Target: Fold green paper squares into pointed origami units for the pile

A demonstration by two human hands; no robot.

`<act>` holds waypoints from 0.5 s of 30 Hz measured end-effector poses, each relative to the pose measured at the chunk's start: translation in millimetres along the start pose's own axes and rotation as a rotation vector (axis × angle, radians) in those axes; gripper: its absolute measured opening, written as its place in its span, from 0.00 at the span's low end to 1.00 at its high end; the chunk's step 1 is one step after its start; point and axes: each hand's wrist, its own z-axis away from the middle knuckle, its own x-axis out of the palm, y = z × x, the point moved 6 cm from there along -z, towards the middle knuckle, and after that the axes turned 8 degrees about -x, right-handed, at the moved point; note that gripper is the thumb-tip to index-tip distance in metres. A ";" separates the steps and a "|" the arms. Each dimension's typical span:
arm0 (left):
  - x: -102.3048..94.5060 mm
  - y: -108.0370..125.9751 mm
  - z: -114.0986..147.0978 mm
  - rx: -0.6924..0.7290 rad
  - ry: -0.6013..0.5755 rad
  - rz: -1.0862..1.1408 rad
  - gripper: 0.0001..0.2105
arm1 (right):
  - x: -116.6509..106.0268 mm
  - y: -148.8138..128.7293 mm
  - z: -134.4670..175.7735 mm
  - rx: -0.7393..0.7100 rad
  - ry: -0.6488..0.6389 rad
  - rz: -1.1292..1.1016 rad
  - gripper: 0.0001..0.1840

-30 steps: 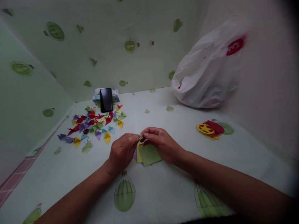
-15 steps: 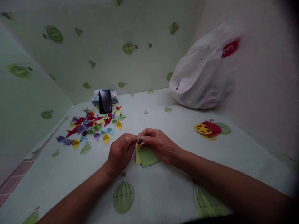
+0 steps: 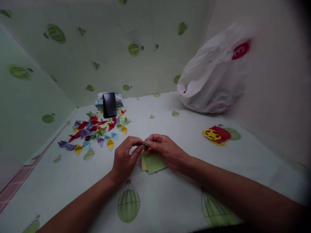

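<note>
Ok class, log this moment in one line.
left hand: pinches small green paper; right hand: pinches same piece; below hands: paper squares

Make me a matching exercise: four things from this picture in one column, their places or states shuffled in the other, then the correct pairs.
Column one
1. Phone
2. Plastic bag
3. Small green folded paper
4. Square sheets

Column two
A. White, with a red mark on it
B. Stacked and fanned out, partly covered by the right hand
C. In front of a tissue box
D. Held between the fingers of the left hand and those of the right hand

Right pairs
1-C, 2-A, 3-D, 4-B
</note>
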 end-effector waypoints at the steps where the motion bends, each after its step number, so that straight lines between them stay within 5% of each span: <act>1: 0.5 -2.0 0.6 -0.044 -0.006 0.044 0.04 | -0.1 -0.4 -0.1 -0.004 0.002 0.003 0.16; 6: 3.2 -3.8 3.4 -0.152 -0.022 0.235 0.03 | -0.7 -0.7 -1.2 -0.028 0.000 0.000 0.14; 15: 3.7 -4.5 2.3 -0.172 -0.019 0.235 0.02 | -0.1 1.3 -1.1 -0.036 -0.008 -0.039 0.13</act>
